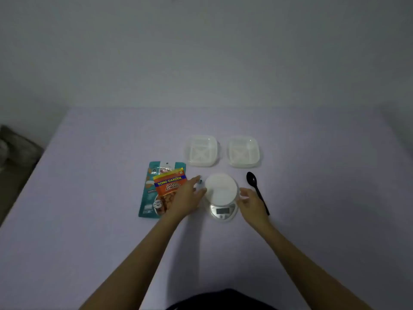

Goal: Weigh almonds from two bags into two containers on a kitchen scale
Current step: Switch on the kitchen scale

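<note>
Scale (222,198) — left hand (186,201), right hand (251,203) beside

wall (201,52): plain greyish, well beyond your left hand (185,198) | table (89,220): pale lilac, under it | far left: dark lump (15,148), can't tell what | light: dim

Both bare forearms were stretched forward from the lower edge, drawn in toward the middle. The left hand (186,199) was held palm down, its fingers (196,183) laid out nearly straight and pointed forward and to the right. The right hand (251,203) was set opposite, apart from it, with the fingers seemingly loosely curled, though blur left this uncertain.
</note>
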